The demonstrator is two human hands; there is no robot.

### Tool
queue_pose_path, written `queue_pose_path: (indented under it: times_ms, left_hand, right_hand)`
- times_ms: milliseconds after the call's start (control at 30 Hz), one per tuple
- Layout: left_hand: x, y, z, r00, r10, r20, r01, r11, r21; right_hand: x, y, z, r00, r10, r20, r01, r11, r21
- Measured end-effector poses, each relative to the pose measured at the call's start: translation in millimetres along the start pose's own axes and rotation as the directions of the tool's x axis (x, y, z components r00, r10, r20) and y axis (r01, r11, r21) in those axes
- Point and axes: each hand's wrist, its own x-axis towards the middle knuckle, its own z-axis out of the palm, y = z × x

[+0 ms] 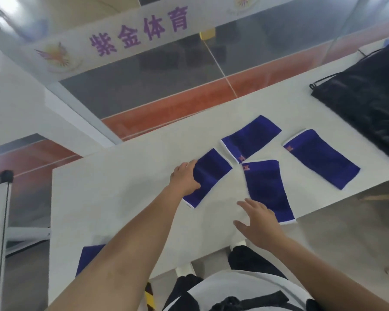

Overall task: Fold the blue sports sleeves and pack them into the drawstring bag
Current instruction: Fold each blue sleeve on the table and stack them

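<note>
Head view shows five blue sleeves lying flat on the white bench (126, 176), each a soft knit rectangle with a thin white edge band; three show a small orange mark. The left hand (184, 176) grips the long edge of one sleeve (209, 176), fingers curled onto the cloth. The right hand (258, 223) hovers spread, fingers apart, just beside a second sleeve (267, 189). Beyond both hands lies a third (252, 136), and further right a fourth (323, 159). A fifth (85, 259) peeks from under the left forearm. Well beyond the right hand sits one black drawstring bag (368, 102), glossy and crumpled, cords looped at its near corner.
</note>
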Motion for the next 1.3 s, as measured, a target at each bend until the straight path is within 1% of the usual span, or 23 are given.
queue_pose_path:
  times_ms: [100,200,267,333,467,567,667,800,867,933,1033,1100,1133,1200,1300]
  left_hand:
    - [13.4,5.2,5.3,0.999,-0.029,0.033,0.027,0.998,0.057]
    - [16.4,6.3,14.6,0.997,-0.078,0.022,0.076,0.994,0.077]
    - [11.9,4.7,22.2,0.995,-0.090,0.044,0.088,0.995,0.047]
    - [3.1,1.8,31.1,0.993,-0.108,0.038,0.109,0.994,-0.017]
    - [-26.7,0.2,53.7,0.983,-0.181,-0.016,0.176,0.971,-0.164]
    - [-51.0,0.0,72.6,0.975,-0.218,-0.043,0.197,0.938,-0.283]
    - [-65.2,-4.1,87.5,0.965,-0.236,-0.112,0.196,0.937,-0.289]
    - [-68.7,-8.8,89.2,0.952,-0.212,-0.221,0.163,0.962,-0.220]
    - [-66.7,-12.9,90.0,0.955,-0.167,-0.243,0.130,0.978,-0.163]
    - [-65.8,-14.3,89.2,0.968,-0.109,-0.227,0.082,0.989,-0.127]
    - [-67.0,-11.4,79.6,0.983,0.004,-0.181,-0.031,0.989,-0.145]
    - [-68.8,-9.7,68.8,0.980,0.078,-0.184,-0.116,0.973,-0.201]
    - [-70.7,-8.9,62.1,0.980,0.089,-0.177,-0.132,0.959,-0.251]
    - [-76.7,-8.5,45.9,0.987,0.069,-0.148,-0.119,0.924,-0.364]
    - [-90.0,-10.2,18.3,0.989,0.029,-0.147,-0.102,0.849,-0.518]
  right_hand:
    - [15.6,14.3,-8.9,0.998,-0.050,0.036,0.051,0.999,-0.020]
    - [29.8,23.6,-15.3,0.993,-0.093,0.070,0.096,0.995,-0.031]
    - [40.2,24.1,-17.2,0.988,-0.136,0.076,0.140,0.989,-0.042]
    - [51.9,20.0,-16.4,0.978,-0.196,0.072,0.200,0.978,-0.061]
    - [79.8,5.6,-7.9,0.953,-0.293,0.072,0.301,0.940,-0.163]
    - [97.5,-1.2,-2.3,0.940,-0.323,0.111,0.340,0.913,-0.227]
    - [105.0,3.3,2.1,0.921,-0.354,0.164,0.388,0.879,-0.277]
    - [102.6,11.4,4.4,0.886,-0.433,0.166,0.464,0.835,-0.297]
    - [100.0,9.8,5.1,0.880,-0.452,0.146,0.475,0.838,-0.268]
    - [98.1,5.2,6.0,0.877,-0.470,0.100,0.480,0.850,-0.217]
    - [94.2,-5.6,2.5,0.875,-0.484,0.028,0.484,0.871,-0.086]
    - [89.4,-16.8,-5.7,0.890,-0.455,-0.004,0.454,0.888,0.069]
    - [87.5,-23.0,-11.3,0.899,-0.438,-0.004,0.434,0.889,0.145]
    - [85.3,-35.5,-23.6,0.904,-0.427,-0.006,0.415,0.877,0.244]
    - [82.4,-50.4,-44.9,0.910,-0.412,-0.041,0.401,0.851,0.339]
